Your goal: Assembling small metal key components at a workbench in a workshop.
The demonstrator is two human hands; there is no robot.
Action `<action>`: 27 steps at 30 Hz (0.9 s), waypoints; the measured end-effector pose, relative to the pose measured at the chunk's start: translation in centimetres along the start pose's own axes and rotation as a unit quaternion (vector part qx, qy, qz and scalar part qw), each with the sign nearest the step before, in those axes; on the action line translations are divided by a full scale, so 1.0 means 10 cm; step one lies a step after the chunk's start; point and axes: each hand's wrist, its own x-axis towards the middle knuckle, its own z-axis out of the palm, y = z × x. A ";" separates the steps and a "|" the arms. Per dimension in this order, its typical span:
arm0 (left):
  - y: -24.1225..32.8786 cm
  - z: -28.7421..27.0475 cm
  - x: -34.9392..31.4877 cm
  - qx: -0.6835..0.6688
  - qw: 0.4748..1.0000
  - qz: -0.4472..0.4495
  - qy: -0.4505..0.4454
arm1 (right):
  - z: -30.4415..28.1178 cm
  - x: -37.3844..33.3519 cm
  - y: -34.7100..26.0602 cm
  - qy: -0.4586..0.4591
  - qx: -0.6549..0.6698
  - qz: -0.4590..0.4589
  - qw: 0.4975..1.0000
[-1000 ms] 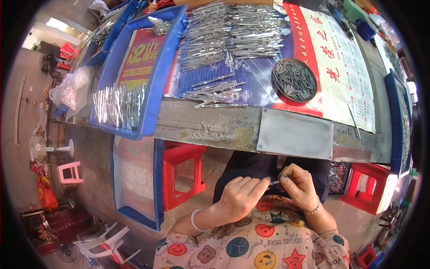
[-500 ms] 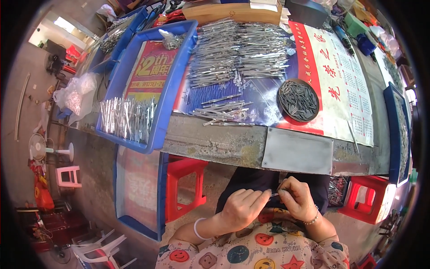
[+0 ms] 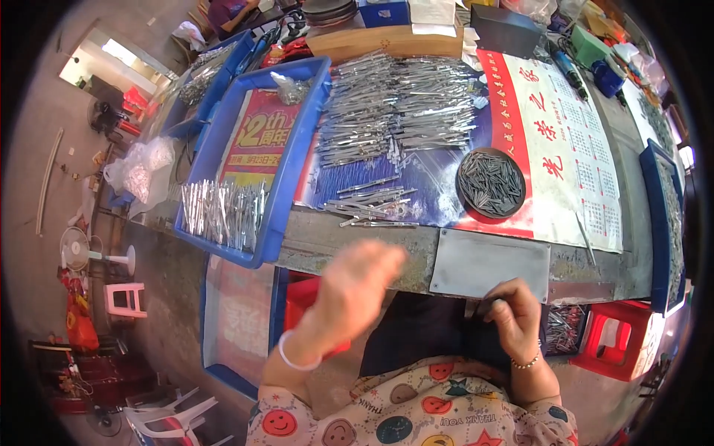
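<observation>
My left hand (image 3: 355, 296), smeared by motion, is over the front edge of the table; whether it holds anything does not show. Just beyond it lies a small loose group of slim silver metal rods (image 3: 375, 201). My right hand (image 3: 516, 316) is closed in a pinch over my lap, below a grey metal plate (image 3: 491, 264) fixed at the table edge. What its fingers hold, if anything, I cannot make out. Farther back is a broad pile of similar silver rods (image 3: 398, 108). A round bowl (image 3: 491, 183) of short dark metal pieces stands right of the loose rods.
A blue tray (image 3: 279, 201) with upright silver rods and a small plastic bag is at the left. Poster sheets (image 3: 550, 149) cover the tabletop. Another blue tray (image 3: 658, 223) sits at the right edge. Red stools (image 3: 611, 338) stand below. Another person's arm (image 3: 242, 15) shows far back.
My hands have come apart. The left has moved up and left to the table edge; the right has shifted slightly upward, still pinched. The view has tilted a little.
</observation>
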 end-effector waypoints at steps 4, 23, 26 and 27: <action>-0.68 0.00 0.82 0.045 0.997 -0.021 0.055 | -0.20 0.12 0.17 0.143 -0.126 -0.114 0.975; -1.58 0.11 1.42 0.044 0.989 -0.128 0.053 | -0.25 0.23 0.24 0.125 -0.212 -0.208 0.947; -1.36 0.06 1.14 0.017 0.982 -0.189 0.013 | -0.23 0.25 0.25 0.125 -0.215 -0.223 0.943; -1.35 0.08 1.03 0.027 0.984 -0.175 0.011 | -0.23 0.25 0.25 0.125 -0.215 -0.222 0.943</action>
